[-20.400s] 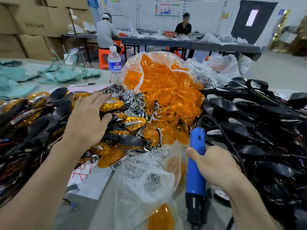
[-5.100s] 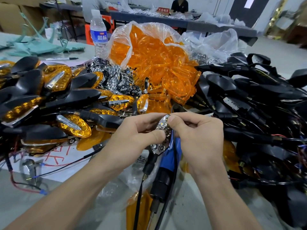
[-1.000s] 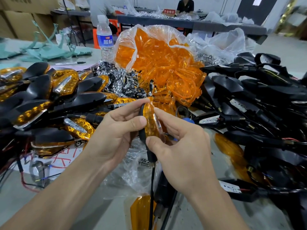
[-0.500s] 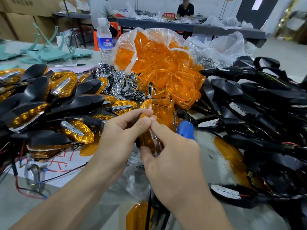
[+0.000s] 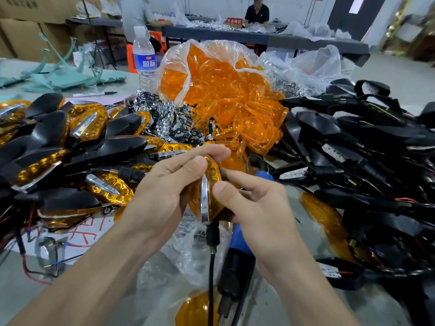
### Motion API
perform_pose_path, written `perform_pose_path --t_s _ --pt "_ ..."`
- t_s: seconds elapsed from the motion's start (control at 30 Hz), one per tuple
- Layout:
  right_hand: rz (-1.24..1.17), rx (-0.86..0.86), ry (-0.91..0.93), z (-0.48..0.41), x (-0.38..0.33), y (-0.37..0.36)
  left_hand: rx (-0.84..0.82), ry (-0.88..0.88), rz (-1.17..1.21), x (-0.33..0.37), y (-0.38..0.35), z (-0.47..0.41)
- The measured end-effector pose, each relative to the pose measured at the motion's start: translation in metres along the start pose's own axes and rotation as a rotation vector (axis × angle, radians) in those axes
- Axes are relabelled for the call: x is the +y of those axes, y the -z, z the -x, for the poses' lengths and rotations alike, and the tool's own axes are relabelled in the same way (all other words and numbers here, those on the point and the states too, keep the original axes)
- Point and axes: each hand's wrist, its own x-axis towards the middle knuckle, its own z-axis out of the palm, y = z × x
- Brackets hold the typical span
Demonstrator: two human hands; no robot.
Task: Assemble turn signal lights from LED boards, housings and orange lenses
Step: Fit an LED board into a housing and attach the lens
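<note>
Both hands hold one turn signal light [image 5: 208, 191] upright over the table: an orange lens with a chrome strip down its front, a black stem and cable hanging below. My left hand [image 5: 164, 187] grips its left side, thumb and fingers over the top. My right hand [image 5: 254, 205] grips the right side, thumb pressing on the lens. A clear bag of orange lenses [image 5: 226, 95] lies behind. Finished lights [image 5: 70, 147] are piled at left, black housings with LED boards [image 5: 357, 147] at right, chrome reflectors [image 5: 169, 123] in the middle.
A blue electric screwdriver [image 5: 237, 250] lies under my hands beside a clear bag of screws [image 5: 186, 255]. A water bottle [image 5: 144, 60] stands at the back. Teal scraps and a pen lie far left. Two people sit at a far table.
Over the last second the light turned so its chrome strip and lens front face me. My right thumb moved onto the lens; earlier, both hands were fitting a reflector.
</note>
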Motion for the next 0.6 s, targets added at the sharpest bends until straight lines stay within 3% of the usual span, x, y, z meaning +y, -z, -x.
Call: perform_pose_path --t_s 0.17,0.4,0.6 --pt "0.024 0.103 0.016 -0.0012 0.0026 0.0041 -0.007 0.086 -0.054 -0.0021 0.0005 0.0016" --pt "0.049 0.089 0.105 0.0020 0.0034 0.0013 -0.015 0.026 -0.027 -0.0020 0.0003 0.0021" --pt "0.239 0.042 0.068 0.0016 0.0065 -0.0031 0.025 0.014 0.024 -0.0089 -0.0084 0.0022"
